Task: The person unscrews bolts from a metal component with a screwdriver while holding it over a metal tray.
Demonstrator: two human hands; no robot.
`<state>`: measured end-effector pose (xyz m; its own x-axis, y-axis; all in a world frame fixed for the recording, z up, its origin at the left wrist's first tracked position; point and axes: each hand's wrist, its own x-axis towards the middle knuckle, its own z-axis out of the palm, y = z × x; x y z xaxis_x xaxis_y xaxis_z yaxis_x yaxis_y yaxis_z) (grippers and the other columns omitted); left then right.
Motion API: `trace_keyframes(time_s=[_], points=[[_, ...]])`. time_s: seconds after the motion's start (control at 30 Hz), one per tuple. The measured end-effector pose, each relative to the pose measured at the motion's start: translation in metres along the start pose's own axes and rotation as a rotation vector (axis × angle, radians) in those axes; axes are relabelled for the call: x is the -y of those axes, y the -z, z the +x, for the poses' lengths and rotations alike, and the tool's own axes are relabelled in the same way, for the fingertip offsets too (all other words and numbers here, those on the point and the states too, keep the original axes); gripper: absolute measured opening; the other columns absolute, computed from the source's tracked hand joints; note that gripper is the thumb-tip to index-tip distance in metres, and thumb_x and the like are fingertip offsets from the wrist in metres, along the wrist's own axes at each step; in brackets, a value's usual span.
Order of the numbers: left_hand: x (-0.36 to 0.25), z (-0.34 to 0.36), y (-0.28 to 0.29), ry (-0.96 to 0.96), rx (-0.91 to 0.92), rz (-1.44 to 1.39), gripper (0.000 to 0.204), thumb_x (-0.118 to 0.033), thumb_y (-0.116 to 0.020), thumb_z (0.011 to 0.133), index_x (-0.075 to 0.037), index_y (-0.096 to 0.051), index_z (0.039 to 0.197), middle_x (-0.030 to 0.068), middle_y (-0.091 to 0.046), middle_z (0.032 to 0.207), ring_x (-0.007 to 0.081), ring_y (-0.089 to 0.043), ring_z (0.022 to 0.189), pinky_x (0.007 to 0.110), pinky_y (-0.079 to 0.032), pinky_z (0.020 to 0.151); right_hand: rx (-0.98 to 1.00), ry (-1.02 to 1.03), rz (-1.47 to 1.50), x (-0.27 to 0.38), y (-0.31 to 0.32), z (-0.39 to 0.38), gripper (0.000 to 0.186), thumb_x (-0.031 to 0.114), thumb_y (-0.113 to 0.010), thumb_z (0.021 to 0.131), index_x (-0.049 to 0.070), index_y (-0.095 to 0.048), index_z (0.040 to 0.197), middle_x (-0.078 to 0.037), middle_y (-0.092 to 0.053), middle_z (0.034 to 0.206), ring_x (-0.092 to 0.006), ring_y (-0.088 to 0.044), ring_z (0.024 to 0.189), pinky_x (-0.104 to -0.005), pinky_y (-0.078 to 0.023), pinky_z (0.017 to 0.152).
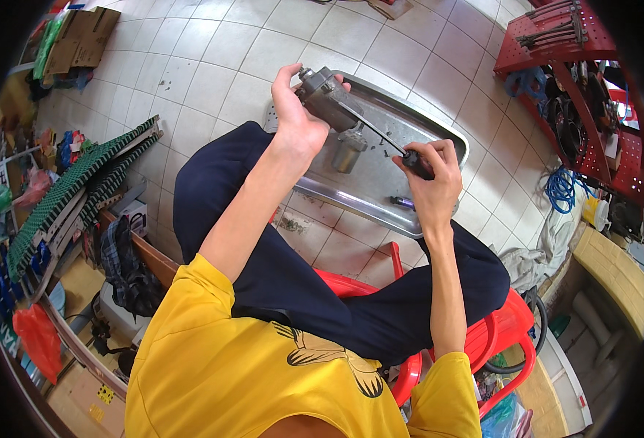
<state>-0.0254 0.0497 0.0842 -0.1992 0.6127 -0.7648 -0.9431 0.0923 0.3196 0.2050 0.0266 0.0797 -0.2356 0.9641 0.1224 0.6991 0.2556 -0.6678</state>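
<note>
My left hand (296,109) grips a grey metal motor assembly (333,109) and holds it up over a steel tray (417,124) on the tiled floor. A cylindrical part (349,150) hangs below the assembly. My right hand (433,175) is closed around the black handle of a screwdriver (384,137), whose thin shaft runs up-left to the assembly. I sit on a red plastic chair (497,321), knees on either side of the tray.
A small dark part (402,200) lies on the tray near my right hand. A red perforated metal rack (577,87) with tools stands at the right, a blue coiled cord (559,186) beside it. A green ridged panel (81,182) and cluttered shelves fill the left.
</note>
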Motion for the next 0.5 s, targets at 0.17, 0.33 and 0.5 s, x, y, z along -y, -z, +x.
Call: trace_keyframes(time_s=[0.17,0.33,0.5], points=[[0.005,0.001,0.002,0.004,-0.012,0.011,0.051,-0.042,-0.056,0.091,0.005,-0.060,0.110,0.0211,-0.067,0.106,0.0343,-0.063,0.105,0.049,-0.048,0.097,-0.010,0.003,0.051,-0.002,-0.003,0.001,0.025,0.019,-0.087,0.079,0.009,-0.071,0.095,-0.003,-0.062,0.090,-0.0175,-0.064,0.065,-0.0324,-0.049,0.058],[0.021,0.002,0.006,-0.001,0.002,0.101,0.048,-0.042,-0.057,0.091,0.003,-0.061,0.108,0.0198,-0.069,0.100,0.0327,-0.066,0.097,0.048,-0.050,0.094,0.092,-0.213,0.340,-0.007,-0.012,0.001,0.023,0.020,-0.083,0.085,0.003,-0.070,0.094,0.001,-0.058,0.072,-0.0075,-0.046,0.055,-0.0262,-0.036,0.052],[0.040,-0.003,0.010,0.039,0.035,0.223,0.043,-0.041,-0.059,0.091,0.000,-0.061,0.103,0.0185,-0.069,0.095,0.0310,-0.068,0.090,0.044,-0.053,0.089,0.242,-0.416,0.555,0.000,-0.012,0.002,0.021,0.023,-0.082,0.087,0.006,-0.074,0.096,0.010,-0.039,0.059,-0.0021,-0.032,0.055,-0.0240,-0.021,0.051]])
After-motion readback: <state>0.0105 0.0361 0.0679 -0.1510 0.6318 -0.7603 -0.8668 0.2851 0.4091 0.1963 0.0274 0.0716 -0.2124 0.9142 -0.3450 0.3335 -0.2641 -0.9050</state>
